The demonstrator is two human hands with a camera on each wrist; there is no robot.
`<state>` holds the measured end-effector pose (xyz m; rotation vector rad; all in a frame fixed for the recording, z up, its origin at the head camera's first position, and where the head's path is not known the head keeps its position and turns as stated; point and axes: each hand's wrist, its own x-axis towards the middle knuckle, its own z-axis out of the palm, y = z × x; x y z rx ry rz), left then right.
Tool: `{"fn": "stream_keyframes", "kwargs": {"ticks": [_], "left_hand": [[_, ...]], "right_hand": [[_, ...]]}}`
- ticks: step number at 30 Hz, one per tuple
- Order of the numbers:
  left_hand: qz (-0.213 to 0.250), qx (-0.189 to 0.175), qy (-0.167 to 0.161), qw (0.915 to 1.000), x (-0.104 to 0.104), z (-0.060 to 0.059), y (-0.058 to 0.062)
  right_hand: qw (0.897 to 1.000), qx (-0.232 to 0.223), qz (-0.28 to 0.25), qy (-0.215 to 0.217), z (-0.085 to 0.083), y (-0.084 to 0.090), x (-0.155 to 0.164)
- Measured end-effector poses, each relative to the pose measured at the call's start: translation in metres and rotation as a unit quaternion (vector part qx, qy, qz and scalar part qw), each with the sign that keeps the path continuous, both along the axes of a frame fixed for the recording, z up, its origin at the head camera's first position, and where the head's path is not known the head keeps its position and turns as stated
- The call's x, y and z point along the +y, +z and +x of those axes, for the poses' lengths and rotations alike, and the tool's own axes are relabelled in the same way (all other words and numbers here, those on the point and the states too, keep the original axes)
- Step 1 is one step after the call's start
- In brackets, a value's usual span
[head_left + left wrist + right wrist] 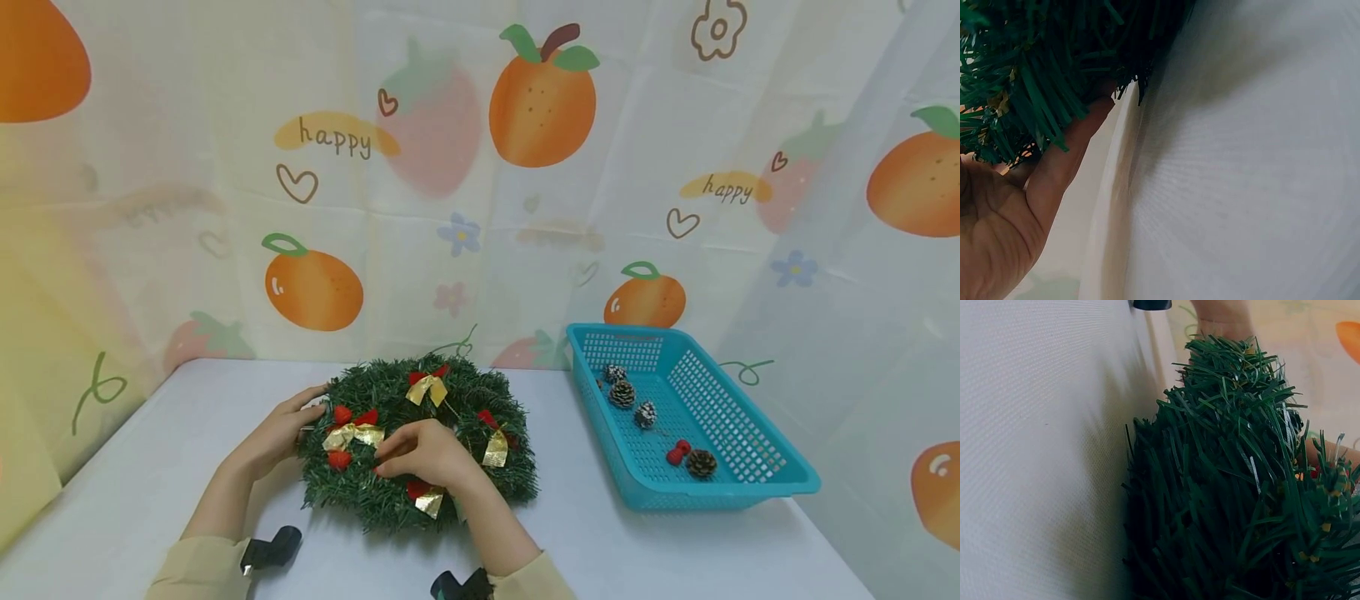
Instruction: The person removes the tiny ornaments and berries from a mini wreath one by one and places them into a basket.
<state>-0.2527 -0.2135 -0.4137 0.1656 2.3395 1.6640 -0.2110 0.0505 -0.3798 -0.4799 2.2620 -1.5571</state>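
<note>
A green wreath [480,392] lies on the table, decked with several gold bows, such as the top bow [427,388], over red ribbon. Beside the left bow [352,436] sit two red berries, the lower berry [339,460] and one above. My left hand [279,429] grips the wreath's left edge; in the left wrist view its thumb and fingers close round the green needles [1035,81]. Over the wreath's middle, my right hand [431,454] pinches a small red berry, mostly hidden by its fingertips. The needles [1210,475] fill much of the right wrist view.
To the right stands a blue plastic basket [720,497] with several pine cones, such as the front cone [701,463], and red berries [677,452]. A fruit-print curtain [450,283] hangs behind the white table [570,533].
</note>
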Motion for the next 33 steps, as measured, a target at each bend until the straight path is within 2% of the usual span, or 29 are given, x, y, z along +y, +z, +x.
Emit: {"fn": "stream_keyframes", "kwargs": {"ticks": [6,13,27,33], "left_hand": [[-0.017,0.005,-0.008,0.9998,-0.0010,-0.0006,0.0011],[-0.002,0.002,-0.001,1.0000,0.0002,0.0010,0.0008],[-0.028,0.008,-0.009,0.9995,-0.0017,-0.0016,0.0002],[-0.026,0.007,-0.010,0.9996,-0.0019,-0.0019,-0.0011]], "right_hand": [[1.000,0.002,0.012,-0.006,0.0008,0.0006,-0.0015],[0.999,0.016,0.035,-0.009,0.0017,0.0005,-0.0026],[1.000,0.018,0.012,0.004,0.0006,-0.0015,-0.0010],[1.000,0.022,0.019,0.000,-0.0006,-0.0011,-0.0007]]}}
